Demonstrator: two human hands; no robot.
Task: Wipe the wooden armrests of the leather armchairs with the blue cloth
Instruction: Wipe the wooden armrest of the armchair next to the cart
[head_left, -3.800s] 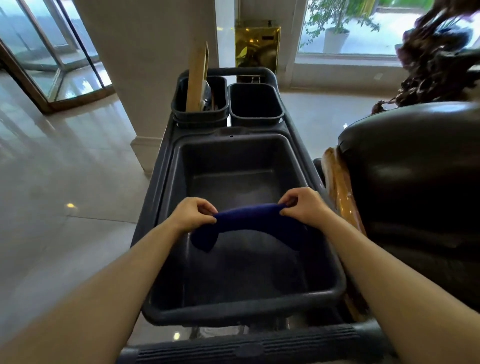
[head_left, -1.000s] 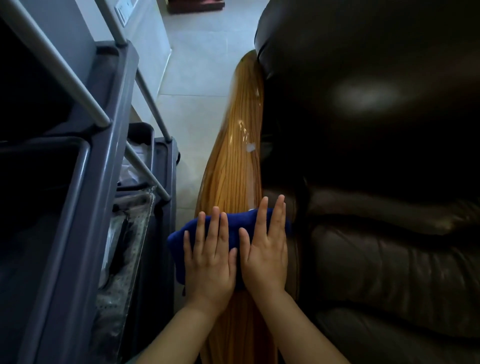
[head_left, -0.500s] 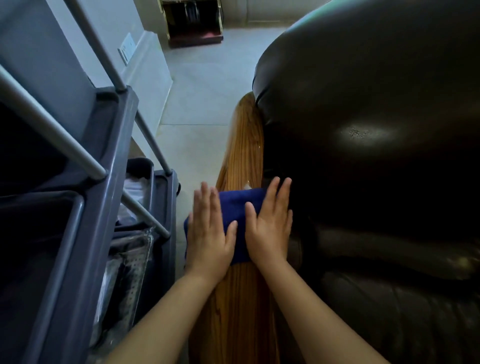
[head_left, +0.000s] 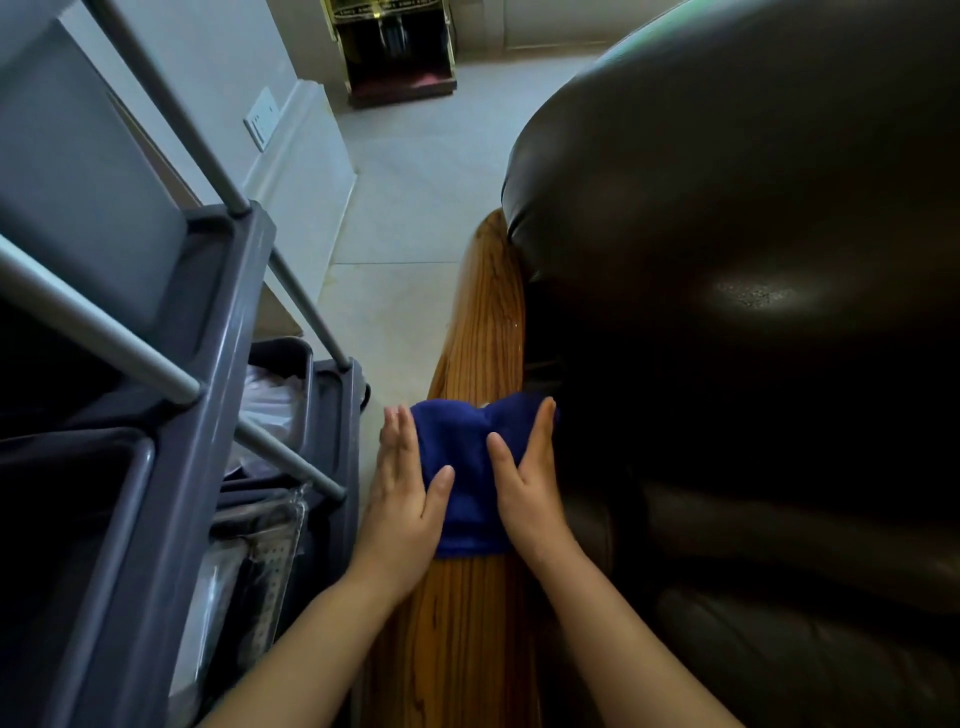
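A blue cloth (head_left: 465, 467) lies draped across the glossy wooden armrest (head_left: 483, 322) of a dark leather armchair (head_left: 753, 291). My left hand (head_left: 402, 499) presses on the cloth's left side, fingers straight and wrapped over the armrest's outer edge. My right hand (head_left: 524, 483) presses on its right side, fingers slipped down between the wood and the leather. Both thumbs rest on top of the cloth. The armrest runs away from me, bare wood showing beyond and behind the cloth.
A grey cleaning cart (head_left: 156, 415) with metal rails (head_left: 291, 291) stands close on the left, leaving a narrow gap to the armrest. Pale tiled floor (head_left: 415, 197) lies ahead, with a wall socket (head_left: 262, 122) and a brass-trimmed stand (head_left: 397, 47) at the far wall.
Both hands took the cloth from the cart bin to the armrest and have slid it forward along the wood. In the last half second my hands spread apart to the cloth's sides.
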